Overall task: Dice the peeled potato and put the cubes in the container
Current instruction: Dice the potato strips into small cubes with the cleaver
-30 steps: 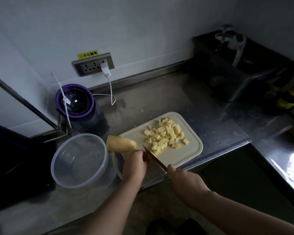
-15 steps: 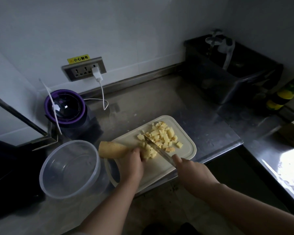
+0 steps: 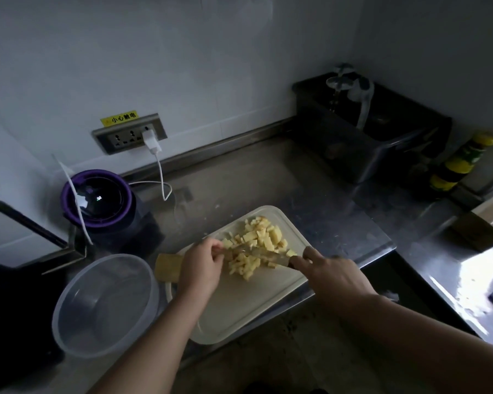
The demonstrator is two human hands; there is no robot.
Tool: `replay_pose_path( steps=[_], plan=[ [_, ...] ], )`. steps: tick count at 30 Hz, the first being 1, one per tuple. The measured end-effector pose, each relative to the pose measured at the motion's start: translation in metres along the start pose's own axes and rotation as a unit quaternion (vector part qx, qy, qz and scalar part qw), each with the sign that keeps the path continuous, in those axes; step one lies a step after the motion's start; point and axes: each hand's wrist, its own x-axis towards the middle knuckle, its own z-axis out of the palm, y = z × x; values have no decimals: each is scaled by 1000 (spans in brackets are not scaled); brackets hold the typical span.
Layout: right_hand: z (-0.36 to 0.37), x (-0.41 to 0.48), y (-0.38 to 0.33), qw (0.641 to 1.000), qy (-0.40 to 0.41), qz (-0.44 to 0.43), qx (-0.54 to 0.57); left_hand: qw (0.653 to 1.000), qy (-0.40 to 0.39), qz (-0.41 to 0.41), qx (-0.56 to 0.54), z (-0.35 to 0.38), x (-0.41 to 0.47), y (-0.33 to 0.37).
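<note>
Left hand (image 3: 201, 265) seems wrapped on the firm, slick potato stub (image 3: 168, 267) at board's (image 3: 239, 308) 9 o'clock, right hand (image 3: 333, 275) clamped on knife (image 3: 268, 257); light, loose cubes (image 3: 256, 245) at 12 o'clock want scooping w/ blade + palm into container (image 3: 106, 305) at 8 o'clock.

Single legible sign: yellow sticker (image 3: 119, 118) on the wall.
Reads 小心触电 in dark characters on a yellow ground; stuck flat on the white wall (image 3: 211, 66), slightly tilted, just above the grey socket strip (image 3: 120, 136) that carries a white plug (image 3: 150, 139). Printing on the yellow-and-green bottle (image 3: 464, 162) at the far right, beside the dark sink, too blurred to read.
</note>
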Motion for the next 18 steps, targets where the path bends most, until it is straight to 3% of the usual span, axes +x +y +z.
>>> replay_pose_path(
  steps=[3,7,9,12,15,18],
  plan=[
    [-8,1,4,999,17,-13,-29,998,-14,49,-25,-14,11,11],
    [-14,4,4,998,23,-32,-50,982,-143,121,35,-9,20,29],
    [-16,4,5,997,23,-41,-55,974,-170,130,68,-2,26,32],
    [-15,2,9,998,24,-38,-52,966,-196,130,110,4,32,37],
    [-13,2,14,999,17,-29,-39,969,-211,106,77,5,36,41],
    [-7,3,18,999,-10,-39,3,982,-167,90,25,0,42,37]
  ],
)
